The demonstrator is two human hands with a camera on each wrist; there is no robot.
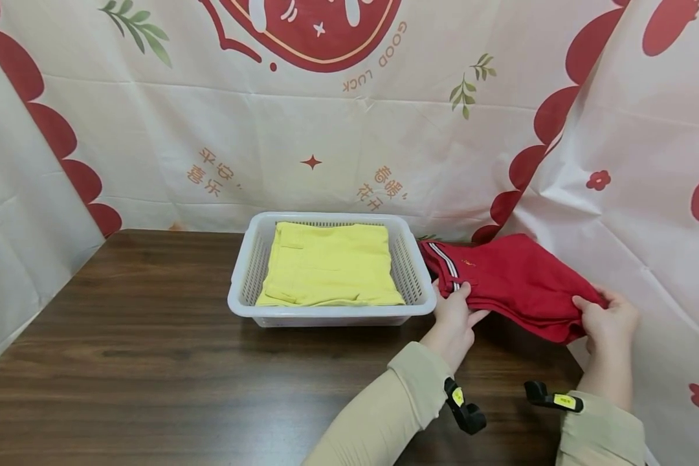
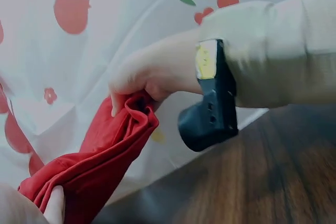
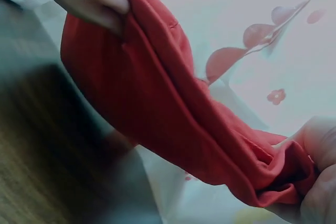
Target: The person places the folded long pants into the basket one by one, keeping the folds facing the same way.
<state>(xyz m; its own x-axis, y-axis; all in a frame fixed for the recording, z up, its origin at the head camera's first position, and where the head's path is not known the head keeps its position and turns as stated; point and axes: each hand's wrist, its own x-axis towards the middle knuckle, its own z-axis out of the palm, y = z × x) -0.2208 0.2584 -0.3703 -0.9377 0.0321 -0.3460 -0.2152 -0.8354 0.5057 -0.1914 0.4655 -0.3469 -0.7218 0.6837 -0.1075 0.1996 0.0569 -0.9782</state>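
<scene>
A folded red garment point(image 1: 518, 278) with a dark edge and white stripes stretches between both hands, right of the basket. My left hand point(image 1: 454, 320) grips its near edge beside the striped end, thumb on top and fingers underneath. At the opposite end, my right hand point(image 1: 611, 323) pinches the cloth between thumb and fingers. Layered folds of the red garment point(image 3: 173, 114) show along its side in the right wrist view, its middle sagging slightly. The left wrist view shows the cloth bunched where the right hand point(image 2: 147, 74) grips it.
A white plastic basket point(image 1: 332, 312) stands at the back of the dark wooden table point(image 1: 180, 388), close to the left hand. Folded yellow clothing point(image 1: 332, 265) lies inside it. A printed white cloth point(image 1: 256, 142) hangs behind the table and down its right side.
</scene>
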